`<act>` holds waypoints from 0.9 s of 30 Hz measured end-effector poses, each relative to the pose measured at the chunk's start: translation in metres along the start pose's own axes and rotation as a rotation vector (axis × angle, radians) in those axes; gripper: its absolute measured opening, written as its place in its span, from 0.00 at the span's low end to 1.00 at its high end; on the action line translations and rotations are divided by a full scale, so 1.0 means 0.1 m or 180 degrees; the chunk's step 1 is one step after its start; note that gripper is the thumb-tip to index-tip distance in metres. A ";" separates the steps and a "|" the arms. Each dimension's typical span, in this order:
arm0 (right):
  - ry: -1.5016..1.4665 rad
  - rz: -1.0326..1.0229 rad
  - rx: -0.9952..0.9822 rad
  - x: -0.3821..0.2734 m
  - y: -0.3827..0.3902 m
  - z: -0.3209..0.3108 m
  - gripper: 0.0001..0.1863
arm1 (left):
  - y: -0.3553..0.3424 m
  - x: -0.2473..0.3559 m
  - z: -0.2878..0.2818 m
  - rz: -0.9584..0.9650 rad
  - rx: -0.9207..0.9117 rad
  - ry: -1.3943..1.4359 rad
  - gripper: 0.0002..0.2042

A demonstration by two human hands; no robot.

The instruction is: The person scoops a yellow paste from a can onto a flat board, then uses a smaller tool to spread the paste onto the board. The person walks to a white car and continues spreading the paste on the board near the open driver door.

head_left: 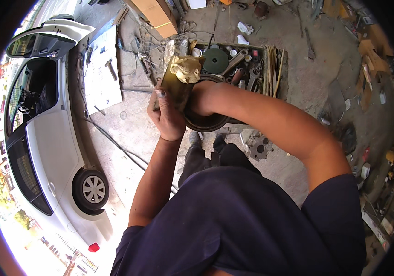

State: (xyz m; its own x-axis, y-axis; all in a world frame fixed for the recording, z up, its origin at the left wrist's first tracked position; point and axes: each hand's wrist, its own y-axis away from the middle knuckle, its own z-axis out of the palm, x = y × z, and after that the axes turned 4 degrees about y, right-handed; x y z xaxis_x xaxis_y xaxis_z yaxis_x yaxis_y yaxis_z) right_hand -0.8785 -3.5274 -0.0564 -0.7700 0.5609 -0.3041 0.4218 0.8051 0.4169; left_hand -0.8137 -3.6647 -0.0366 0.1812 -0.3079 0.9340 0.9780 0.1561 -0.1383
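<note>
My left hand (168, 118) is closed round the side of a gold-brown, box-like tin (175, 87), its thumb lying along the near face. A crumpled cream-coloured plastic bag or cloth (186, 69) sits at the tin's upper end. Beside it, my right hand (205, 96) reaches down into a round, dark-rimmed metal drum or ring (210, 126). The tin and the drum's wall hide its fingers, so what they touch does not show. Both stand over a cluttered tool tray.
The tray holds a green disc (216, 60), wrenches (254, 77) and a coil of tan cord (270, 69). A metal part (259, 146) lies on the floor near my feet. A white car (52, 152) with an open door stands left; a cardboard box (156, 17) is ahead.
</note>
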 end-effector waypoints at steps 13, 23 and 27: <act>-0.0665 0.1341 0.0262 -0.46 0.38 -0.40 0.17 | -0.05 -0.03 -0.04 -0.0062 -0.0087 0.0428 0.24; -0.0642 0.1925 0.0476 -0.44 0.56 -0.42 0.17 | -0.13 0.22 0.10 -0.0591 0.0166 0.1142 0.23; -0.0544 0.2133 0.1029 -0.51 0.81 -0.49 0.19 | -0.17 0.31 -0.12 -0.1120 0.0326 0.1448 0.24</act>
State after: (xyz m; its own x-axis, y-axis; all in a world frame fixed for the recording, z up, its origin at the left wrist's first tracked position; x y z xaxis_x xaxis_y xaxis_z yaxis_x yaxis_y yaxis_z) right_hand -0.8284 -3.5008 0.0351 -0.2264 0.9503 -0.2138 0.9122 0.2838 0.2955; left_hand -0.8234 -3.6881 -0.0095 -0.1045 -0.7262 0.6795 0.9766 0.0543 0.2083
